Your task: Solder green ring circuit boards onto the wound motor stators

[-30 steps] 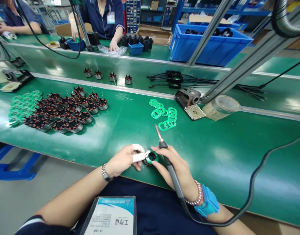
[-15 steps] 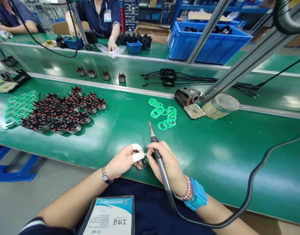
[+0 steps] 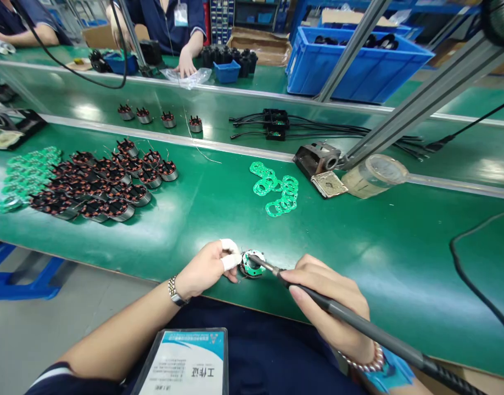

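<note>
My left hand (image 3: 213, 264), with white covers on thumb and finger, pinches the left side of a motor stator (image 3: 258, 270) near the table's front edge. A green ring-shaped circuit board (image 3: 248, 269) lies on top of that stator. In my right hand (image 3: 332, 299) is a soldering iron (image 3: 342, 311), held like a pen. Its tip points left and meets the ring board, close to my left fingertips. Beyond my hands lie several loose green ring boards (image 3: 287, 195). Part of the stator is hidden behind my left fingers.
Several copper-wound stators (image 3: 112, 181) and a pile of green boards (image 3: 25, 175) cover the left. A soldering iron stand (image 3: 318, 159) and a plastic tub (image 3: 373, 175) stand at back right. The iron's cable (image 3: 474, 274) curves at right. A co-worker's hand (image 3: 186, 65) is across the bench.
My right hand has moved right and away from the stator, swinging the soldering iron's tip down from pointing up to the ring board. My left hand keeps its hold.
</note>
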`<state>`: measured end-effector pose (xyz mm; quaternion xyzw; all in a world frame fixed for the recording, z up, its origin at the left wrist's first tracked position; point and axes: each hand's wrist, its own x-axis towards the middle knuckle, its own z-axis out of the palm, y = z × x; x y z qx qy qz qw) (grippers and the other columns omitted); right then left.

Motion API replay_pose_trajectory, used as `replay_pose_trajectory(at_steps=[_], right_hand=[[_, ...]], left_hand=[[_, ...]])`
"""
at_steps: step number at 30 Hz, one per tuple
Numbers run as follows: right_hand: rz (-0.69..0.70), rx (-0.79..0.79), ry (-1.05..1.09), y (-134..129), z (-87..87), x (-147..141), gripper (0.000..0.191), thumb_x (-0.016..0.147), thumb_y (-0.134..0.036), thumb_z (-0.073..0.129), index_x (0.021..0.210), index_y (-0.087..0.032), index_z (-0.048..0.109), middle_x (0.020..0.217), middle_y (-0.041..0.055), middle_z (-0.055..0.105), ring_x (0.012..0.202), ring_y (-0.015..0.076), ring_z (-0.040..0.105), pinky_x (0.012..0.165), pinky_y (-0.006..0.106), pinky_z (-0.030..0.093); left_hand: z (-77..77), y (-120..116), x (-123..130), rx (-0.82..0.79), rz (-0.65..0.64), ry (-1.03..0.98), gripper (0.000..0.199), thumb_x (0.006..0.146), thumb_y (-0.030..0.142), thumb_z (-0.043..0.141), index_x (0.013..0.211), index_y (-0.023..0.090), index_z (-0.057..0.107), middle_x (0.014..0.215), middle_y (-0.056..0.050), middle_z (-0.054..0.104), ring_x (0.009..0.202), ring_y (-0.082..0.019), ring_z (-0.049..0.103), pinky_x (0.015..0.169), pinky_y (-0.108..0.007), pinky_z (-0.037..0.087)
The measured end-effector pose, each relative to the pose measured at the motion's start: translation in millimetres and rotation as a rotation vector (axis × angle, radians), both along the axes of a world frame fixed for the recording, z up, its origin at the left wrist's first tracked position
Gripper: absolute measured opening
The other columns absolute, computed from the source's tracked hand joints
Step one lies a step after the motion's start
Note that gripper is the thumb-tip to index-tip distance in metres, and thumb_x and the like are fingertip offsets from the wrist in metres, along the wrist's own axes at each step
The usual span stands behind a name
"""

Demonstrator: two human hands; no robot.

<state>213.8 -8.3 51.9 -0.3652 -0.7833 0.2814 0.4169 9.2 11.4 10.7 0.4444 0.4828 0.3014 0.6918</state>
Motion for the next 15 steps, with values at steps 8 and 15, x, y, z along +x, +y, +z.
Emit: replay_pose_trajectory(at_steps=[8,15], right_hand=[[0.044,-0.034,0.009,-1.5,-3.7,-0.5,0.020,0.075,-0.006,0.053,0.087,-0.017,0.064,0.059,0.0037,0.058,0.055,0.0144,0.050,0.049,0.028,0.044],[0.059,-0.027,-0.002,-0.6,-0.4,-1.4,0.022,0.075,-0.005,0.053,0.089,-0.017,0.064,0.060,0.0038,0.058,0.057,0.0144,0.051,0.050,0.028,0.044]], left_hand=[[1.4,0.1,0.1,-0.005,0.006,0.018,0.014,0.070,0.026,0.056,0.064,0.015,0.049,0.052,0.004,0.052,0.047,-0.008,0.053,0.052,-0.021,0.046],[0.8,-0.2,1.2,-0.004,0.013,0.013,0.014,0.069,0.026,0.056,0.065,0.015,0.048,0.053,0.004,0.051,0.048,-0.008,0.052,0.053,-0.022,0.047]])
